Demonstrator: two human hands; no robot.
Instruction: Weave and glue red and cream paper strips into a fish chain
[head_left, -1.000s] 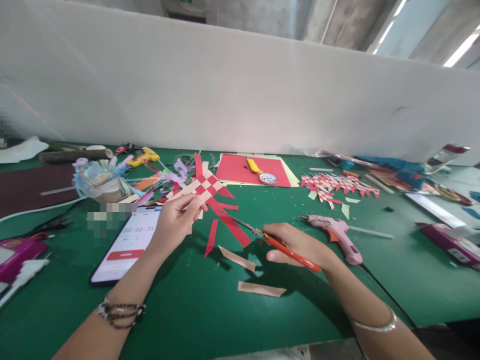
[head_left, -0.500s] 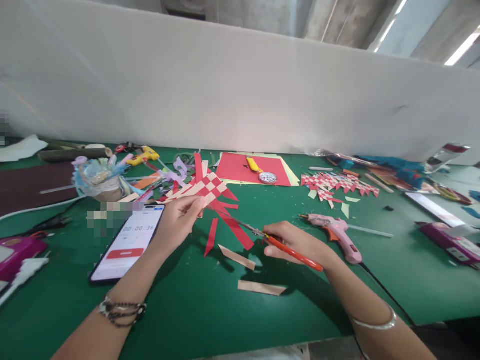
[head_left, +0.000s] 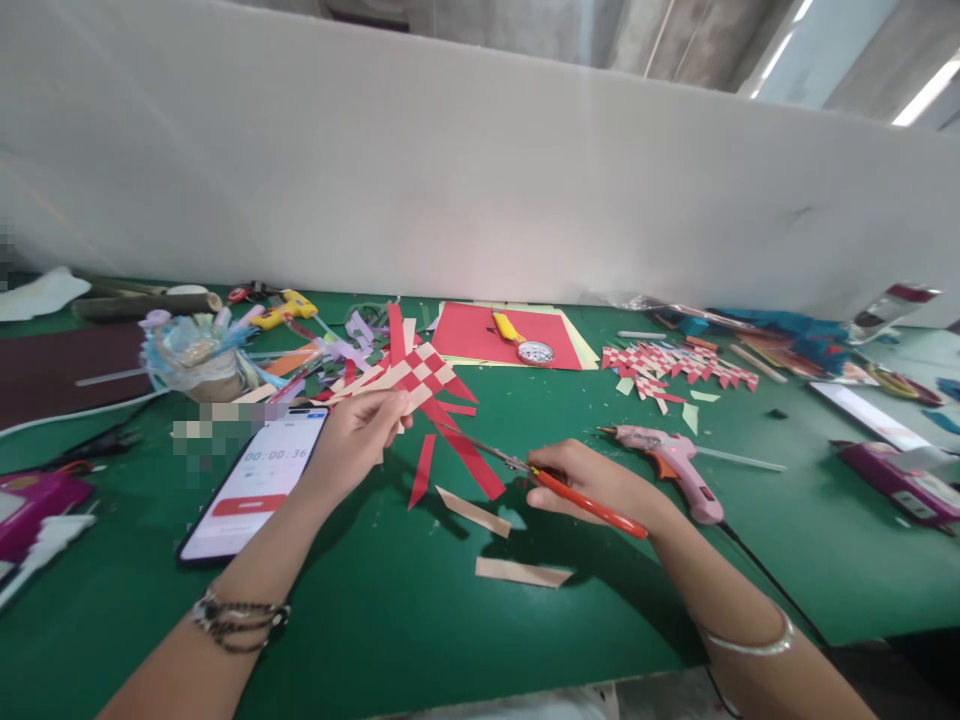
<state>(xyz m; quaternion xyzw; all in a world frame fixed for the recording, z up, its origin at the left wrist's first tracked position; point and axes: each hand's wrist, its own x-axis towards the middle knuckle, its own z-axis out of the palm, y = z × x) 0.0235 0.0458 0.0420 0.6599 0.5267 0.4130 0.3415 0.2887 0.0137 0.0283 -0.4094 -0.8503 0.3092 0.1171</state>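
A woven piece of red and cream paper strips [head_left: 426, 374] is pinched in my left hand [head_left: 361, 432], its checkered part showing past the fingertips. My right hand [head_left: 583, 480] grips the orange handles of a pair of scissors [head_left: 592, 505]. The blades point left across a red strip [head_left: 471, 458] that slants down from the weave. Whether they touch it I cannot tell. Loose on the table below lie a short red strip [head_left: 422, 472] and two cream strips, one nearer the weave [head_left: 474, 512] and one lower down [head_left: 523, 572].
A phone [head_left: 259, 480] with a running timer lies by my left forearm. Right of the scissors is a pink glue gun [head_left: 667, 465] with a cord. Red paper sheets [head_left: 472, 335] hold a small round tin [head_left: 535, 353]. Finished checkered pieces [head_left: 675, 365] lie at the right back.
Almost nothing differs. The hands, the woven paper and the scissors keep nearly the same place, and the view has shifted very slightly.
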